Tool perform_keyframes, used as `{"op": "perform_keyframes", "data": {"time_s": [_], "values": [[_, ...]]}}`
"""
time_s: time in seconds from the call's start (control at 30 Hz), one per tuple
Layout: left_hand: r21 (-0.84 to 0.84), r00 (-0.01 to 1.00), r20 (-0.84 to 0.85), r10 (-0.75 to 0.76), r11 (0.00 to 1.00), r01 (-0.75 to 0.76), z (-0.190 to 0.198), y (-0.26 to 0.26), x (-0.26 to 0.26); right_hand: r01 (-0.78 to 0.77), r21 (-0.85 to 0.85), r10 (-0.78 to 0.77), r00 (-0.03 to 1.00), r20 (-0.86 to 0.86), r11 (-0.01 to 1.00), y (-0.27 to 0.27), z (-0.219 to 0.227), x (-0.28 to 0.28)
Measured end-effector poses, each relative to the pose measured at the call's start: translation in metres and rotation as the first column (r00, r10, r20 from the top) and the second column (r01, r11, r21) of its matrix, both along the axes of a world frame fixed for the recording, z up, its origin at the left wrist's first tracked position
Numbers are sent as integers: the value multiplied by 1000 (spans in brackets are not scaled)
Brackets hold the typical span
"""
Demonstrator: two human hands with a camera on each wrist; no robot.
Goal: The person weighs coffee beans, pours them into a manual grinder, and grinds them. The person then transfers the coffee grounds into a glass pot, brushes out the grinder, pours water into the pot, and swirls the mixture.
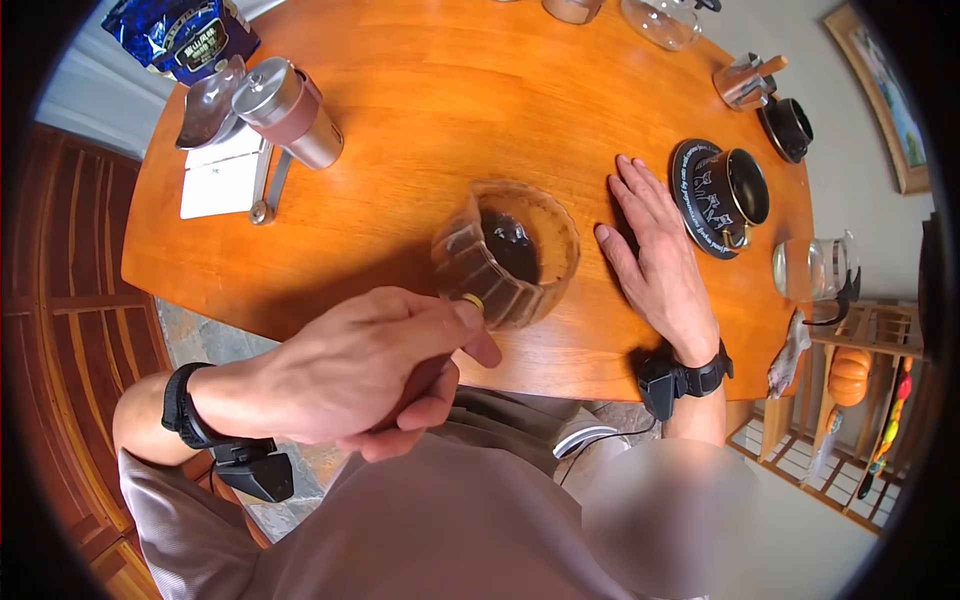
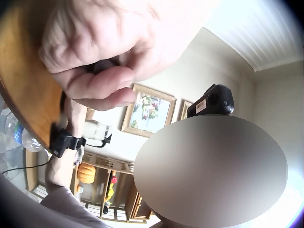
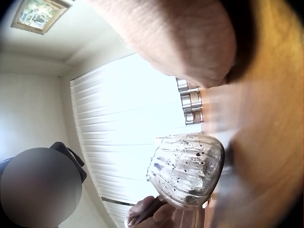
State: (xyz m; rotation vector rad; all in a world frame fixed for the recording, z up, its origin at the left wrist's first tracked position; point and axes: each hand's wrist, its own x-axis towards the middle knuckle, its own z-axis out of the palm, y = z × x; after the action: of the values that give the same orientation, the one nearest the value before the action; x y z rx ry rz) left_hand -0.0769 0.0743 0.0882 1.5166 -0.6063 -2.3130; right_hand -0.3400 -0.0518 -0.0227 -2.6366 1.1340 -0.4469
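In the head view my left hand (image 1: 370, 370) grips the handle of a ribbed glass coffee server (image 1: 460, 250) at the table's near edge. Dark coffee (image 1: 510, 250) lies in the bottom of it. Its dark handle (image 3: 149, 210) and droplet-covered wall show in the right wrist view, where the base is close over the tabletop. Curled fingers of the left hand (image 2: 95, 52) fill the top of the left wrist view. My right hand (image 1: 655, 250) rests palm down on the table, beside a black cup (image 1: 735, 190) with cat drawings on a black saucer (image 1: 688, 165).
Back left stand a steel hand grinder (image 1: 290, 110), a white scale (image 1: 222, 182), a glass dish (image 1: 207, 105) and a blue coffee bag (image 1: 190, 40). Along the right edge are a metal pot (image 1: 745, 85) with a wooden handle, another black cup (image 1: 790, 125) and a glass jug (image 1: 800, 268).
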Motion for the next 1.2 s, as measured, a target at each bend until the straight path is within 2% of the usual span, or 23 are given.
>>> {"op": "perform_keyframes", "data": {"time_s": [0.03,0.13,0.3,0.4,0.53,0.63,0.7,0.73,0.8,0.83,0.93,1.03,1.2], "values": [[0,999,6,-49,999,49,-1,-1,-2,5,4,-5,1000,8,1000,0,0,0],[-23,998,26,-60,998,61,-8,13,0,4,-4,-4,1000,6,1000,0,0,-1],[-77,999,48,11,997,-7,-11,10,-6,1,0,-1,1000,3,1000,0,1,-1],[-168,998,46,-37,985,45,-20,10,-11,5,3,-5,1000,5,1000,0,2,0],[-163,998,-17,-56,985,52,-26,20,-8,-2,4,2,1000,14,1000,-1,1,-1],[-229,999,-40,-27,973,17,-35,18,-8,-14,-9,14,1000,17,1000,-2,0,-2],[-433,997,-47,-60,901,34,-48,13,-14,-22,-5,22,1000,6,1000,-3,2,-5],[-433,997,-41,-63,901,39,-57,16,-13,-29,6,29,1000,1,1000,-3,2,-5],[-594,991,-119,-62,804,-21,-72,26,-10,-18,12,18,1000,18,1000,-2,2,-3],[-514,991,-132,-16,856,-54,-68,31,-6,-10,17,10,1000,23,1000,-2,2,-3],[-482,987,-157,30,870,-103,-67,31,-4,-10,9,10,1000,17,1000,-2,2,-2],[-455,979,-204,-15,887,-82,-67,18,-13,-19,16,19,1000,19,1000,-3,2,-3],[-350,952,-305,11,929,-123,-85,35,-8,-11,4,11,999,35,1000,-3,0,-3]]}}
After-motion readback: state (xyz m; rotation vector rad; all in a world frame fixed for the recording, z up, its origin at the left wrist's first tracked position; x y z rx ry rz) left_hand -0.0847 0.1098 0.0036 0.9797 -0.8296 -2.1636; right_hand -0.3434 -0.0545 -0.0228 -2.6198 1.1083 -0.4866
